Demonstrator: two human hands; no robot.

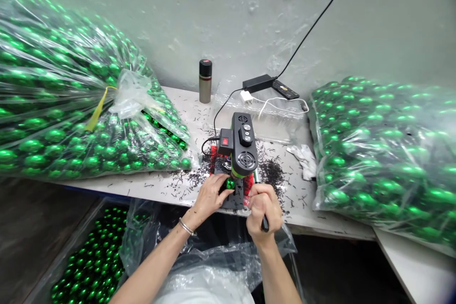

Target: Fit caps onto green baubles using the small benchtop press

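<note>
A small black bench machine (pixel 244 145) with a red switch stands on the table near its front edge. My left hand (pixel 211 195) holds a shiny green ball (pixel 230 183) between thumb and fingers, right under the machine's head. To the right of the machine, my right hand (pixel 264 210) is wrapped round a black-tipped lever handle (pixel 265 224). Red pieces show on both sides of the machine's base. Dark shavings (pixel 271 174) lie around it.
Big clear bags of green balls lie on the left (pixel 53 104) and right (pixel 388 152). Behind the machine are a bottle (pixel 205 81), a clear tray, a power adapter (pixel 257 83) and a cable. A white glove (pixel 305 160) lies at right. Below left is a bin of green balls (pixel 96 256).
</note>
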